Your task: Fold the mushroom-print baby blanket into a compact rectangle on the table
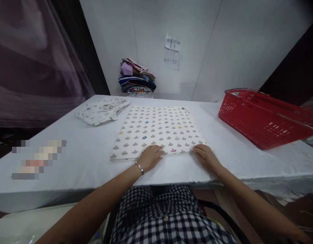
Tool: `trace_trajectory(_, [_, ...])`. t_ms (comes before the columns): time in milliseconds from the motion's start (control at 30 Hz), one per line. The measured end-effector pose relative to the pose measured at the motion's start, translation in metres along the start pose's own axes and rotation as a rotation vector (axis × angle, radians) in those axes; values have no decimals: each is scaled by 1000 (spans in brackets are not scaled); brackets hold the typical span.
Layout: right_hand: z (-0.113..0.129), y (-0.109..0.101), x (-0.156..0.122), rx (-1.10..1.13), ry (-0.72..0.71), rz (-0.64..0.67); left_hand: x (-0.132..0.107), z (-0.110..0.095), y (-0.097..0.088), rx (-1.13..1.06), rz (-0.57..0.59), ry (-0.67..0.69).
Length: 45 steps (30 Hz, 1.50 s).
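A white cloth (156, 130) printed with grey, blue, yellow and red motifs lies folded into a flat rectangle on the table in front of me. My left hand (150, 156) rests on its near edge, left of the middle, fingers stretched out over the fabric. At its near right corner, my right hand (206, 156) touches the same edge with the fingers extended. Neither hand grips anything that I can see. Part of the near edge is hidden under the fingers.
On the white-covered table (80, 152), a crumpled patterned white garment (102, 110) lies at the back left. A red plastic basket (263, 117) stands at the right. A stack of folded clothes (137, 79) rises by the wall, left of paper notes (172, 44). A blurred-out patch covers something at left.
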State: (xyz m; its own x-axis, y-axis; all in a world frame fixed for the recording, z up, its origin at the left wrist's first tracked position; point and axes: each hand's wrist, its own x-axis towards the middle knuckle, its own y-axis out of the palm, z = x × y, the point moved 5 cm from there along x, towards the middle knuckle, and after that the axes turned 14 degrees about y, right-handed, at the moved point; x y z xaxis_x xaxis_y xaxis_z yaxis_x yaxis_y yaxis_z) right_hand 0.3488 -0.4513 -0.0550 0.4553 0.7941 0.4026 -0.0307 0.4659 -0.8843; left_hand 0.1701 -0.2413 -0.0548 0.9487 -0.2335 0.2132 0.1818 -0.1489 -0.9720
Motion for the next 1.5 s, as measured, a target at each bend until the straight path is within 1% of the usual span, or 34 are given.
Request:
trace_trajectory(100, [1, 4, 8, -26, 9, 68, 10, 1, 2, -1, 0, -44])
trace_trajectory(167, [-1, 5, 11, -36, 32, 70, 13, 1, 3, 20, 16, -58])
trace_trajectory(333, [1, 9, 9, -38, 43, 80, 10, -5, 7, 75, 71, -24])
trace_trajectory(433, [4, 11, 6, -37, 43, 89, 3, -6, 7, 90, 69, -38])
trace_trajectory(533, [1, 14, 0, -15, 24, 82, -10, -4, 4, 117, 64, -51])
trace_trajectory(633, [-8, 16, -7, -12, -13, 19, -27, 1, 0, 143, 51, -93])
trace_trajectory(733, [-22, 20, -12, -62, -16, -26, -40, 7, -5, 156, 47, -169])
trace_trajectory(867, [-41, 23, -11, -171, 9, -36, -43, 12, -7, 163, 66, -253])
trace_trajectory(1000, [-52, 22, -9, -219, 47, -28, -45, 18, -3, 138, 64, -307])
trace_trajectory(1133, [-58, 20, -14, -234, 52, -41, -53, 21, 3, 144, 60, -296])
trace_trajectory(1267, [-69, 27, -22, -251, 45, -11, -60, 19, 7, 138, 137, -270])
trace_trajectory(1333, [-74, 32, -24, -238, 54, 6, -64, 21, 4, 117, 136, -275])
trace_trajectory(1433, [-69, 36, -21, -202, 69, 11, -73, 30, -3, 120, 81, -326])
trace_trajectory(1500, [-52, 39, -16, -163, 55, 45, -83, 41, -7, 149, 59, -388])
